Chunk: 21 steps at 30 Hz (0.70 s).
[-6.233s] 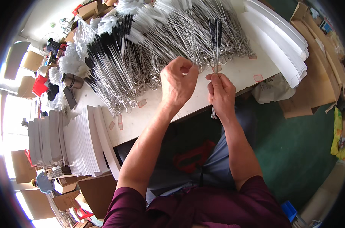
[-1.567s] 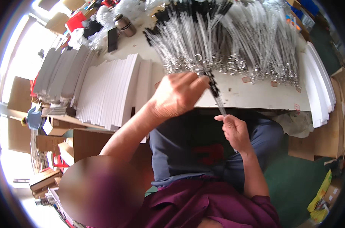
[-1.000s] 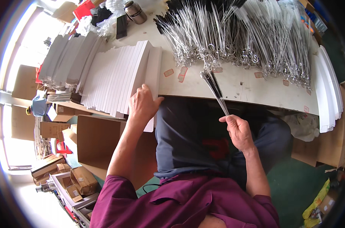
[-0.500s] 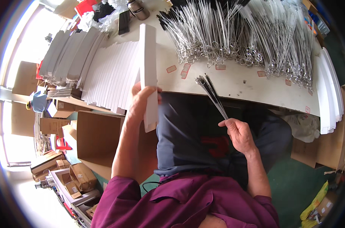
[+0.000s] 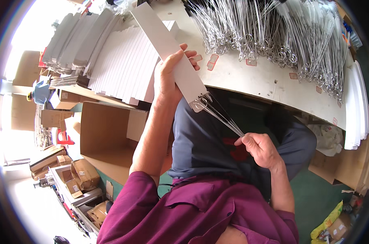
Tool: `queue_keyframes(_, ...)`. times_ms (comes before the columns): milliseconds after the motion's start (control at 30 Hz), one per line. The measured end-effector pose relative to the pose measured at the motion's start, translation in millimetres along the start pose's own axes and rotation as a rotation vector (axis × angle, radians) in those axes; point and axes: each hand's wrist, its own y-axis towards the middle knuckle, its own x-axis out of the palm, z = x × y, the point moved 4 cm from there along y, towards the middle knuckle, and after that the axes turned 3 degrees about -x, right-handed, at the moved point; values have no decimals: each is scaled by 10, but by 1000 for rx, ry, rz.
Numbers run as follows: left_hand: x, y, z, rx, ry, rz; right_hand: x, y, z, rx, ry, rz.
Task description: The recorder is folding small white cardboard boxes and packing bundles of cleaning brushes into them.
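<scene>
My left hand [image 5: 172, 71] grips a long narrow white box [image 5: 168, 46], tilted with its lower end toward my right. In my right hand [image 5: 261, 149] is a small bunch of thin wire brushes [image 5: 223, 118], pinched near one end. Looped ends and black bristles of the bunch meet the lower end of the box; whether they are inside its opening I cannot tell. Behind my left hand a row of similar white boxes [image 5: 121, 63] lies side by side on the table [image 5: 270, 81].
Large piles of wire brushes [image 5: 241, 34] cover the table's far right side. Flat white cartons [image 5: 81, 38] are stacked at the far left. An open cardboard box [image 5: 107, 138] stands below on the left. White strips [image 5: 355, 105] hang at the right edge.
The white box has tilted from upright, its lower end swinging right. Its lower end and the brushes, apart before, have come together. The view has shifted slightly.
</scene>
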Motion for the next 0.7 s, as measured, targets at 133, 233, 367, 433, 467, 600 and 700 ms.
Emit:
queue_keyframes(133,-37,35,17,36,9,42,-12,-6,-57,25,2,-10)
queue_keyframes(233,-40,43,43,39,-15,83,-26,-5,-67,57,-44,-33)
queue_keyframes(367,36,-2,2,25,-19,-1,-27,44,-71,93,-11,-55)
queue_keyframes(433,39,-19,-6,8,-41,-11,-45,66,-42,121,23,-72)
queue_keyframes(467,27,-24,-6,3,-50,-13,-65,72,-13,141,13,-72)
queue_keyframes(600,1,-41,-7,-21,-85,6,-104,83,4,139,-40,-55)
queue_keyframes(700,-45,-56,-42,-36,-92,49,-118,123,-17,105,-108,-28)
